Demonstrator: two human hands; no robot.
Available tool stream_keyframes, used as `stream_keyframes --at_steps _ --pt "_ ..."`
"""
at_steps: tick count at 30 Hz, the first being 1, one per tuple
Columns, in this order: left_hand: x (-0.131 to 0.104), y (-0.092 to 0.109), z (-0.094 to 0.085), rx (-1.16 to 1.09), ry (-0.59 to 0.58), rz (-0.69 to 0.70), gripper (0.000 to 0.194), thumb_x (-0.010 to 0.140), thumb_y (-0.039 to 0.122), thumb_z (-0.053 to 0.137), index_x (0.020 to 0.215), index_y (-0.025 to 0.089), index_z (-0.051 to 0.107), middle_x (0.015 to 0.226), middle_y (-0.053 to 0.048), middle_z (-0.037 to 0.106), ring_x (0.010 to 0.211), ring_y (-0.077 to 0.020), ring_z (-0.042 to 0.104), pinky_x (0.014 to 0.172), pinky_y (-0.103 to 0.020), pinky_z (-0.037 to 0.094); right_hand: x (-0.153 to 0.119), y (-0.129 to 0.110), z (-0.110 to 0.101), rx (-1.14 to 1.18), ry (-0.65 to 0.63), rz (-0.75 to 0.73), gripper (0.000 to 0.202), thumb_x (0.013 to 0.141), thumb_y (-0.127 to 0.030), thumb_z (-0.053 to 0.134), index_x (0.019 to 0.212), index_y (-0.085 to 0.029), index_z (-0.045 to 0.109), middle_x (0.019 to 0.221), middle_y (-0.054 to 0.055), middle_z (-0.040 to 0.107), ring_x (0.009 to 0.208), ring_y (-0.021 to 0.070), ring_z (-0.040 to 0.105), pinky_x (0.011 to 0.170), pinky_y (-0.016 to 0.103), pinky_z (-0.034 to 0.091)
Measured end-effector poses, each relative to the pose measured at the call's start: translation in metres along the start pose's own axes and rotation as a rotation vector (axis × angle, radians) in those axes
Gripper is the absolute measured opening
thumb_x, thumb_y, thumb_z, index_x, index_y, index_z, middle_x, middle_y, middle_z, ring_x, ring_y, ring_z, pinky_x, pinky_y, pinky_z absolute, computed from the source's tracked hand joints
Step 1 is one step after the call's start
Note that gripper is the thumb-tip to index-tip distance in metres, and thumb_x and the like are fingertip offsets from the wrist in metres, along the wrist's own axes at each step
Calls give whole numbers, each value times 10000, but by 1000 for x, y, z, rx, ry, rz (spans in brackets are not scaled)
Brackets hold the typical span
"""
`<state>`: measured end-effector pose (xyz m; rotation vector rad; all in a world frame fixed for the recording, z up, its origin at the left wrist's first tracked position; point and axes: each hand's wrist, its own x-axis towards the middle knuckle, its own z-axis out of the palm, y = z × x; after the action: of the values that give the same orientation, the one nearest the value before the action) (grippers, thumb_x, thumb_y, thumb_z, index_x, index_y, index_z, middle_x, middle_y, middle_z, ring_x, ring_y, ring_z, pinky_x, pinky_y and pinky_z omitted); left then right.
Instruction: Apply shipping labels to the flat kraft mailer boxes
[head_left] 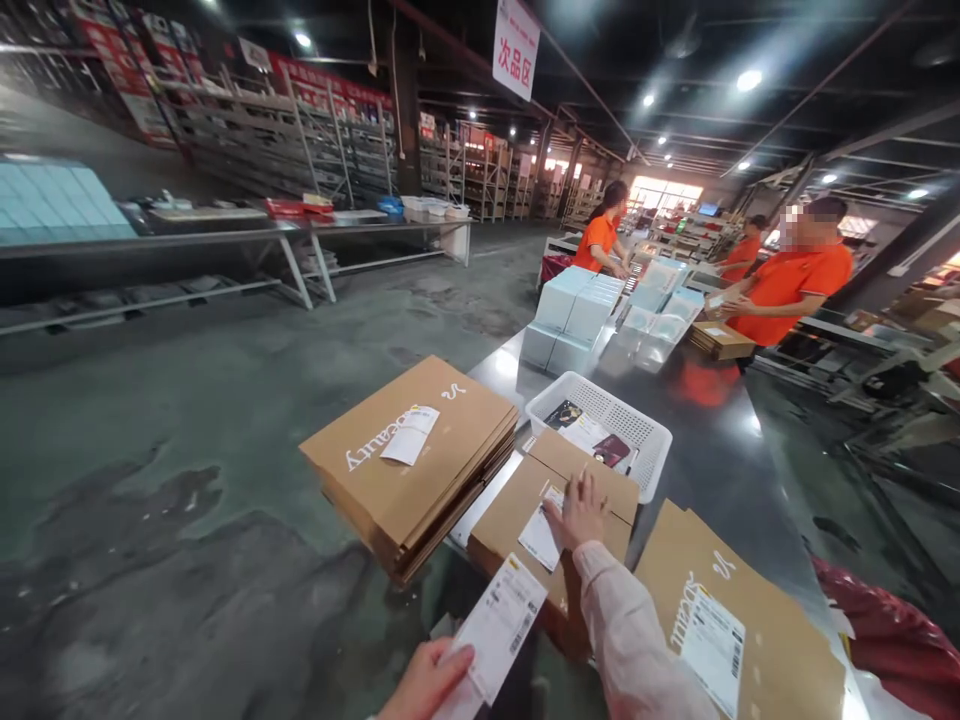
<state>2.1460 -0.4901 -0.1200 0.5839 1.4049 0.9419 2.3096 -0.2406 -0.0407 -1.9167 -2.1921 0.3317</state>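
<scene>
Bare surface (720, 450) runs free along the right, far past the white basket (600, 425); the flat carton stack (409, 465) blocks the left, stacked white boxes (574, 315) the far end.

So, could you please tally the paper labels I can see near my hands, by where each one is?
Label held in the left hand: 1, the long label.
Label under the right hand on the closed carton: 1.
Label on the flat box stack: 1.
Label on the near right carton: 1.
Total: 4.
</scene>
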Motion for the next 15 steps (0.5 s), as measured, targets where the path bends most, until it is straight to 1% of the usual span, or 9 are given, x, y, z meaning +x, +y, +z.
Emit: stream_keyframes --at_steps 1,3,6,8,9,10,12,13,15 --pt "-5 5 -5 -23 -25 2 778 401 950 693 571 194 626 588 -42 556 583 -160 425 611 -331 361 -10 -5 2 -98 -82 -111 749 953 -419 555 1540 -2 346 1631 256 176 1533 421 157 1212 689 95" --pt "-7 28 -11 -74 -41 46 772 424 921 717 602 174 632 601 -38 561 585 -153 435 602 -317 358 -39 -13 6 -211 -221 -303 687 987 -390 475 1546 -14 338 1630 214 181 1544 379 139 1240 650 40" --pt "16 83 -6 42 78 246 771 618 903 602 673 136 661 644 -68 620 616 -182 530 602 -312 429 -93 -7 7 -137 -358 -597 712 941 -438 536 1573 -171 345 1634 75 258 1545 304 188 1291 539 99" --pt "45 118 3 261 193 389 665 808 751 504 716 123 705 784 -120 706 771 -234 635 721 -334 518 -120 10 3 -84 -389 -688 650 977 -437 452 1574 -199 357 1615 39 335 1520 259 283 1290 463 207" --pt "61 132 9 366 239 431 571 855 633 504 728 123 729 914 -149 738 915 -263 662 839 -352 533 -128 20 -1 -97 -348 -600 608 1001 -414 388 1558 -171 391 1585 71 400 1475 265 372 1258 451 300" --pt "76 143 15 445 269 447 465 865 514 533 731 124 747 1067 -173 739 1084 -292 644 972 -376 505 -133 30 -6 -149 -268 -419 586 1015 -392 340 1528 -127 439 1529 128 476 1408 293 461 1197 464 391" --pt "101 157 24 522 289 429 294 831 333 596 703 127 761 1318 -199 660 1345 -336 508 1155 -425 376 -132 46 -15 -298 -96 19 575 1023 -389 325 1442 -56 533 1367 228 590 1253 363 570 1038 518 494" --pt "110 161 28 555 288 416 261 822 281 605 673 128 755 1378 -204 622 1410 -348 446 1194 -442 326 -129 50 -18 -353 -55 166 586 1017 -407 357 1414 -19 547 1304 258 608 1206 393 581 980 540 506" --pt "119 165 31 604 266 399 267 834 236 592 641 133 746 1386 -206 616 1444 -340 420 1217 -440 299 -122 52 -21 -363 -62 274 628 998 -423 415 1400 46 525 1261 287 601 1210 427 555 959 560 494"
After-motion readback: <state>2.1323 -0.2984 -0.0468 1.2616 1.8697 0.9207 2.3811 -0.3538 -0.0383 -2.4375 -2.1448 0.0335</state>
